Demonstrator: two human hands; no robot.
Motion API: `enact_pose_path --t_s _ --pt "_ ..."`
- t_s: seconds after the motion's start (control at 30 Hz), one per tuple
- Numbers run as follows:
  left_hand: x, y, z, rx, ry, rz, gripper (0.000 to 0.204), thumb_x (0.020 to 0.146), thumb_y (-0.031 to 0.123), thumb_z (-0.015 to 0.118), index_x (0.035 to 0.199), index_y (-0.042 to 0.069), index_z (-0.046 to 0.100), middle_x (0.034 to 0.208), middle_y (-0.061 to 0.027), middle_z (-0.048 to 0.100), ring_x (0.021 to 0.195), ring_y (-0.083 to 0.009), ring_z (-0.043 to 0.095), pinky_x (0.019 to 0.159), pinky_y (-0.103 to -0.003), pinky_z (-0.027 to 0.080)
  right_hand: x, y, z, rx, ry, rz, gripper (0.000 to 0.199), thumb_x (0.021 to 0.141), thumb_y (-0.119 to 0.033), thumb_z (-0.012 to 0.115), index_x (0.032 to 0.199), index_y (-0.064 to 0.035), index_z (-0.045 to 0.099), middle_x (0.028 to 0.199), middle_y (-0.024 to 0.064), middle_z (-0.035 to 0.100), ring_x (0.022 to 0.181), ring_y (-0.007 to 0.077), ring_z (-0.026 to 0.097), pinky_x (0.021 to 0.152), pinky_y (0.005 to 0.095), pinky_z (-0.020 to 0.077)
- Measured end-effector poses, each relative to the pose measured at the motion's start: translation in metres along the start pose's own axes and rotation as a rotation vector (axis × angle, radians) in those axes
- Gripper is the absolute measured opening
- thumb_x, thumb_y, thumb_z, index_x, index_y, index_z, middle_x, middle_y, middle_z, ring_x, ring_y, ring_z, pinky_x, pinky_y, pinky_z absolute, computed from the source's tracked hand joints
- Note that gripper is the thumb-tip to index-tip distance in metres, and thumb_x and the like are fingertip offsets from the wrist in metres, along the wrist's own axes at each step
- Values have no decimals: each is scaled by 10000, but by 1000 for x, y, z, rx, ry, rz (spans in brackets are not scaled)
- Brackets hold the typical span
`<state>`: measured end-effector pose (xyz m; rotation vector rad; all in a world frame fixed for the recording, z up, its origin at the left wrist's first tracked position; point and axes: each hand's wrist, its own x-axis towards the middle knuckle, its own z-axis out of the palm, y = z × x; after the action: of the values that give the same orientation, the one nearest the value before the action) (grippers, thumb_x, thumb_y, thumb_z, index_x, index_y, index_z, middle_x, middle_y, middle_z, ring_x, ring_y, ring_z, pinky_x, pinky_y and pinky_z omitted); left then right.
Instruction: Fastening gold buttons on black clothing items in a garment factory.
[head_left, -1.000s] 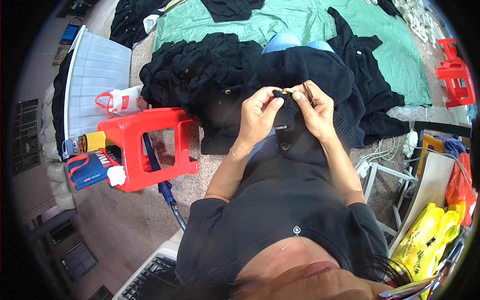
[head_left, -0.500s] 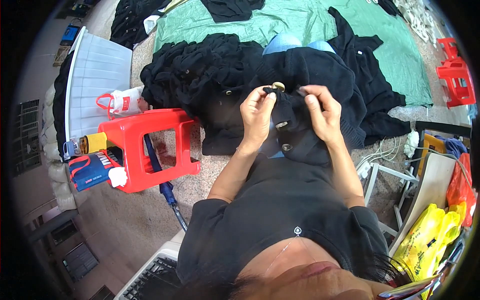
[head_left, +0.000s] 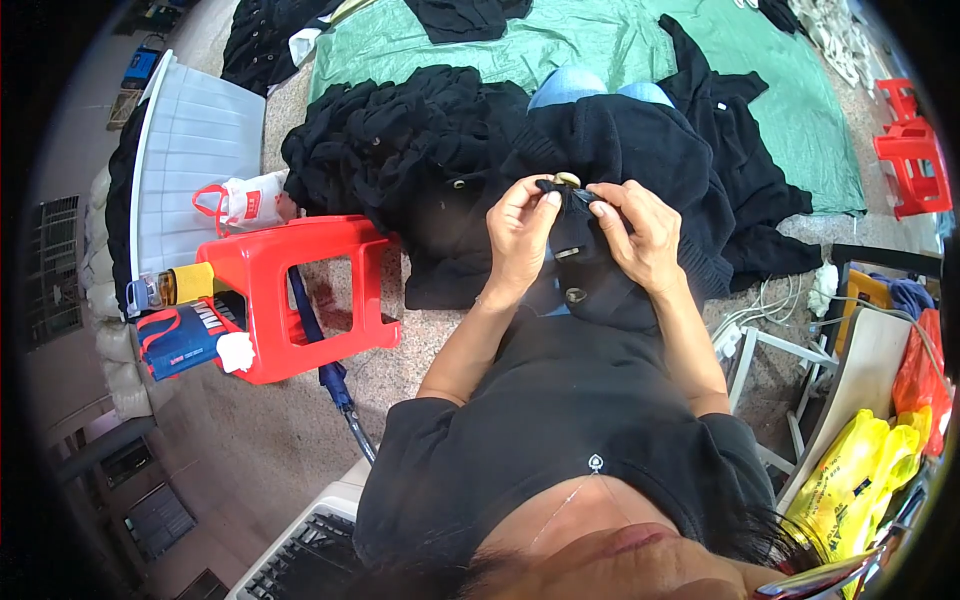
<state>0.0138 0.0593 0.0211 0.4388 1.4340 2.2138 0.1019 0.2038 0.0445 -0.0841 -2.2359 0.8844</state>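
Observation:
A black knitted cardigan [head_left: 630, 145] lies across my lap, its buttoned edge raised between my hands. My left hand [head_left: 518, 235] pinches that edge beside a gold-coloured button [head_left: 567, 180]. Close against the same spot, my right hand [head_left: 643, 238] has thumb and forefinger pressed together. A small dark, shiny thing shows at its fingertips, too small to make out. Lower on the edge sit a second button [head_left: 568, 252] and a third button [head_left: 575, 296].
A heap of black garments [head_left: 400, 150] lies to the left, beside a red stool [head_left: 300, 300] and a pale plastic tub [head_left: 200, 130]. Green sheeting [head_left: 600, 40] spreads beyond. At right stand a board-topped frame [head_left: 845, 390] with cords and a yellow bag [head_left: 850, 470].
My right hand has moved left and closed in on the cardigan edge beside the top button. My left hand keeps its pinch, almost in place.

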Motion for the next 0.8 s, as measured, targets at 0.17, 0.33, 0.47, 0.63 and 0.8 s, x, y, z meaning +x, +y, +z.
enact_pose_path --t_s 0.17,0.33,0.47,0.63,0.8 --pt "0 -4 -2 43 -4 -5 146 941 6 601 1073 -42 642 1004 -28 678 873 -43 591 801 -193 481 -1 -1 2 -27 -3 -12 161 813 -88 731 962 -47 690 722 55 613 612 197 609 562 297 478" --pt "-3 -6 2 -11 22 23 159 944 -2 579 1087 -38 638 1036 -56 682 894 -68 613 826 -212 494 -1 -4 2 -28 13 3 155 813 -79 728 957 -42 687 725 60 616 617 202 618 559 298 483" --pt "-5 -9 3 4 47 53 168 950 -9 558 1099 -31 633 1073 -78 679 929 -90 624 858 -230 499 0 -6 1 -9 -4 15 134 834 -31 697 964 0 689 746 93 629 614 213 607 566 296 474" --pt "-8 -7 8 79 55 121 171 957 -1 559 1113 -29 622 1070 -75 678 945 -95 623 870 -235 496 -1 -6 4 -20 2 38 139 824 -67 721 954 -34 686 740 69 627 629 210 632 568 298 492" --pt "-9 -8 11 88 65 157 173 961 5 559 1121 -28 614 1075 -75 677 950 -99 625 874 -240 497 -2 -8 5 -6 2 69 136 824 -73 725 947 -29 687 744 70 630 639 211 640 571 298 494"
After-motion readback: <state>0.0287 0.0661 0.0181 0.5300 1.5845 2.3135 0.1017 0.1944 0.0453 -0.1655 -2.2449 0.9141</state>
